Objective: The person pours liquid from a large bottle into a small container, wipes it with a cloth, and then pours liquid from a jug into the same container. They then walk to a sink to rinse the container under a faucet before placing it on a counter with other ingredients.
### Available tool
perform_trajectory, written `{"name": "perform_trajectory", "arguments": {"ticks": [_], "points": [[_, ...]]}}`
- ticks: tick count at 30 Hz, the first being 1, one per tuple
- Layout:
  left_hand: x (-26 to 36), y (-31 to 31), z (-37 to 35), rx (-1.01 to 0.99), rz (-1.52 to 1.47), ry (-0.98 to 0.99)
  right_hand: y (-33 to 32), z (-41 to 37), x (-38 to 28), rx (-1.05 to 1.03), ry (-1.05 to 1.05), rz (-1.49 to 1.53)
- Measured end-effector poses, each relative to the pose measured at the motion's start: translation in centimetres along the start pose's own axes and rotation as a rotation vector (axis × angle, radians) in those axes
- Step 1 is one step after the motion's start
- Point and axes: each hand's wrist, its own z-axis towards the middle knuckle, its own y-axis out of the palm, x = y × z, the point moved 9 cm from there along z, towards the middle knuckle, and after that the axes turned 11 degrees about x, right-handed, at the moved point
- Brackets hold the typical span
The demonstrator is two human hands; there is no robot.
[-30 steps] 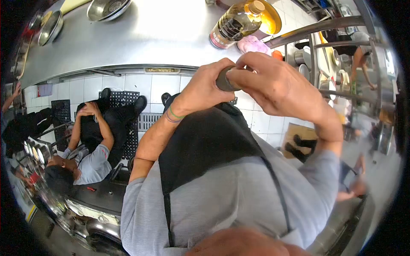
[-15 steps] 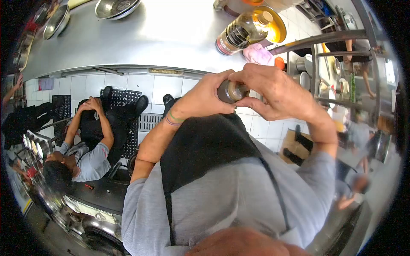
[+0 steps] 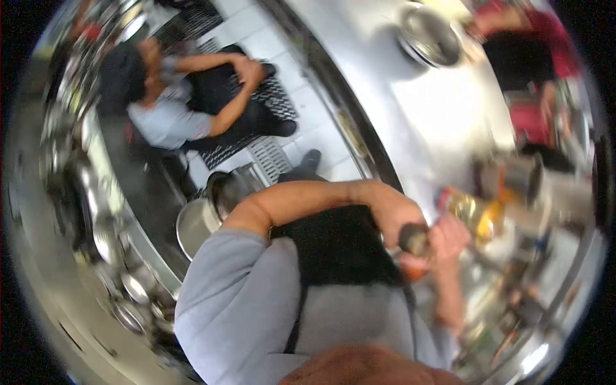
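Observation:
A small dark jar [image 3: 414, 239], rounded and smeared by motion, is between my two hands in front of the right side of the black apron. My left hand [image 3: 393, 212] is closed round its upper left side. Against the jar's right side is my right hand [image 3: 447, 239], its fingers closed and blurred. What lies under the fingers is hidden. Beyond my hands stands a blurred bottle of yellowish liquid [image 3: 467, 208].
The steel counter [image 3: 378, 70] runs along the front, with a metal bowl [image 3: 431, 35] on it. A person in grey [image 3: 170, 119] sits at the left with hands clasped. Another person's red sleeve [image 3: 552, 38] shows at the upper right. A pot [image 3: 197, 228] is near my left elbow.
The whole view has turned and blurred. My hands and the jar now appear lower and further right. The seated person, the counter and the bowl have shifted in the view.

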Motion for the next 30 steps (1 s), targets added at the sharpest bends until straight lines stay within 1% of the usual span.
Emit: {"name": "perform_trajectory", "arguments": {"ticks": [2,4,5,8,9,12,13,16,17,20,24,25,28,30], "points": [[0.1,-0.3,-0.9,-0.043,0.159,-0.032,1.5,-0.3,-0.4,0.009,-0.003,0.004],[0.2,-1.1,-2.2,0.056,0.276,-0.063,2.9,-0.7,-0.4,0.059,0.063,0.000],[0.0,-1.4,-2.7,0.102,0.330,-0.078,3.3,-0.4,-0.6,0.066,0.031,0.000],[-1.5,-1.8,-3.5,0.383,0.285,0.076,4.6,-0.8,-0.3,0.089,-0.018,0.055],[-0.7,-1.6,-4.2,0.465,0.396,0.105,4.7,-0.8,-0.8,0.044,-0.023,0.058],[0.0,-0.2,-6.1,0.667,0.429,-0.090,5.5,-2.0,-0.4,-0.075,-0.001,0.087],[1.3,0.5,-7.0,0.758,0.520,-0.119,5.2,-2.4,-0.6,-0.057,-0.029,0.098],[1.0,2.8,-7.7,1.042,0.696,-0.137,5.0,-4.3,-0.8,-0.008,-0.100,0.150],[1.3,3.9,-8.1,1.131,0.672,-0.108,5.0,-4.6,-1.1,-0.049,-0.066,0.194],[0.9,8.4,-9.0,1.218,0.656,-0.077,4.3,-6.4,-4.1,-0.055,-0.216,0.294],[-2.1,15.2,-10.3,1.254,0.537,-0.148,3.3,-9.4,-9.5,-0.113,-0.504,0.462],[-2.6,16.8,-10.7,1.256,0.483,-0.182,3.0,-9.9,-10.8,-0.122,-0.528,0.506],[-3.9,20.0,-12.0,1.361,0.491,-0.211,3.5,-11.7,-13.1,-0.173,-0.535,0.591],[-2.8,21.7,-13.1,1.461,0.551,-0.230,3.9,-12.6,-14.3,-0.185,-0.494,0.636]]}}
